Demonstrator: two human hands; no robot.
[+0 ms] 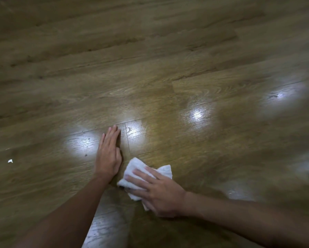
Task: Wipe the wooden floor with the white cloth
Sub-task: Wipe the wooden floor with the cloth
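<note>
Two bare forearms came in from the near edge of the view, and both hands lay low on the wooden floor [150,59]. Nearest, the right hand [161,192] pressed flat on the white cloth [132,167], its fingers [139,172] spread and fairly straight over the top of it rather than curled round it; nothing was gripped, only held down. The cloth was bunched into a loose, crumpled pad lying directly under and just ahead of those fingers, its long axis running roughly from near-left to far-right, with a corner showing past the knuckles on the far side.

Just beside it, to the left and a little farther out, the left hand [109,154] rested palm-down on the boards, fingers straight and together, holding nothing; it looked like a brace for the body. The cloth's left edge lay near that wrist, seemingly not touching.

Judging by this, the right hand was the working one, and any stroke would carry the pad outward from under its palm.

Farther left, a small white scrap [10,160] lay well apart. Beyond, bright patches of reflected light [196,114] sat on the planks.
</note>
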